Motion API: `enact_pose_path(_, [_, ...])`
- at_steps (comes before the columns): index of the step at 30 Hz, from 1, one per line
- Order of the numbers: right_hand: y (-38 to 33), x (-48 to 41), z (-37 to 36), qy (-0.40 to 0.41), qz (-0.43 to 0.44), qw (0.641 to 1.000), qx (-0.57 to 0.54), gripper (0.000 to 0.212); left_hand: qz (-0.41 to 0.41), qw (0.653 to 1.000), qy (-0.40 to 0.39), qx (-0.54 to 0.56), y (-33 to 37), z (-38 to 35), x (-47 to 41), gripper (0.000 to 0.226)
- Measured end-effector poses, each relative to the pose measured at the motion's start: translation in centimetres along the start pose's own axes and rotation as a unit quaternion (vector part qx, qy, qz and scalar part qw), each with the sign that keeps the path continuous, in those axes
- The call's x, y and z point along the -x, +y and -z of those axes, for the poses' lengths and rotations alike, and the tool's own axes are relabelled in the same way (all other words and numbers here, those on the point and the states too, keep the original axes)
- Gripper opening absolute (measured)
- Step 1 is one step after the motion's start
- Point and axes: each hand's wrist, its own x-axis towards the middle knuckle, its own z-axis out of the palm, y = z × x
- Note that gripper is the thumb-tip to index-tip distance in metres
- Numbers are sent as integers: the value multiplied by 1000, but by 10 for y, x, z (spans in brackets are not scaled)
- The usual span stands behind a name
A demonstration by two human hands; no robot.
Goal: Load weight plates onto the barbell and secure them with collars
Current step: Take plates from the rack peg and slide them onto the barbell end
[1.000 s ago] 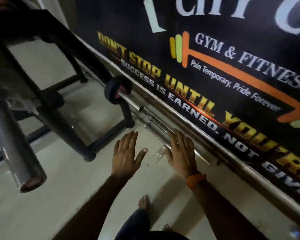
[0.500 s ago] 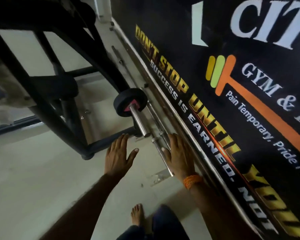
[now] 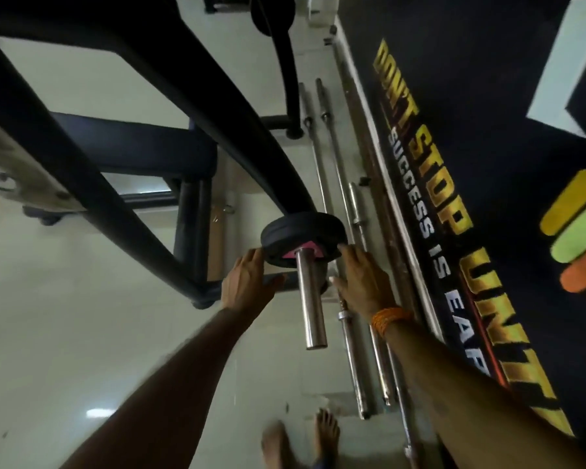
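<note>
A chrome barbell sleeve [image 3: 311, 299] points toward me, carrying a small black weight plate [image 3: 303, 236] with a pink centre. My left hand [image 3: 246, 282] reaches its left rim with straight fingers, fingertips touching the edge. On the plate's right rim, the fingertips of my right hand [image 3: 364, 282], which wears an orange thread at the wrist, make contact with fingers extended. Neither hand curls round the plate. No collar is visible on the sleeve.
A black machine frame [image 3: 156, 137] stands at left and above. Several spare chrome bars [image 3: 352, 333] lie on the pale floor along a dark banner wall [image 3: 454, 198] on the right. My bare feet [image 3: 301, 441] show at the bottom.
The view has turned toward the loaded sleeve. Both hands moved forward from hovering over the floor and bars and now touch the plate's two sides.
</note>
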Motion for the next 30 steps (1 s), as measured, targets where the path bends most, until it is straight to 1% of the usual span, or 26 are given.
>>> enact_pose_path(4, [12, -61, -27, 17, -22, 999, -47, 79, 5, 999, 1, 49, -14, -35, -51, 65])
enact_pose_path(7, [14, -83, -51, 22, -74, 992, -103, 88, 46, 991, 34, 118, -16, -65, -68, 59])
enact_pose_path(10, [14, -87, -66, 74, -97, 983, -135, 78, 112, 972, 79, 192, -11, -82, -70, 54])
enact_pose_path(13, [13, -87, -73, 114, -114, 978, -135, 70, 143, 960, 117, 210, -9, -92, -75, 53])
enact_pose_path(17, [15, -83, -80, 129, -117, 974, -146, 65, 153, 958, 143, 196, -10, -101, -78, 59])
enact_pose_path(20, [30, -76, -86, 125, -88, 977, -147, 66, 155, 960, 145, 184, -14, -104, -73, 58])
enact_pose_path(22, [39, -71, -92, 108, -68, 981, -148, 71, 139, 968, 131, 164, -18, -106, -67, 57])
enact_pose_path(26, [44, -67, -95, 83, -48, 971, -219, 72, 91, 976, 83, 182, -30, -113, -59, 55])
enact_pose_path(30, [44, -55, -93, 73, -39, 970, -229, 70, 80, 969, 84, 216, -29, -110, -50, 39])
